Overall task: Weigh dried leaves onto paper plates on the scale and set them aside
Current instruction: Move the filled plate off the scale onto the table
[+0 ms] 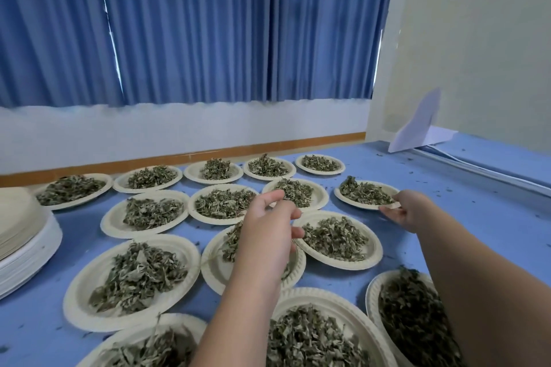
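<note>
Two hands are reaching out: the right hand (407,212) is gripping a plate (338,194) by its rim — the left hand (268,219) is hovering loose-fingered, holding nothing.

Roughly fifteen filled plates (74,289); one empty stack (26,232).

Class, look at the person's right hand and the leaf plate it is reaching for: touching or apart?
Touching. The head view shows the right hand pinching the near rim of the plate between thumb and fingers.

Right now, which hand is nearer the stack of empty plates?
Left. The left hand hovers mid-table, to the right of the stack of empty plates; the right hand is farther right, holding the rim of a filled plate.
</note>
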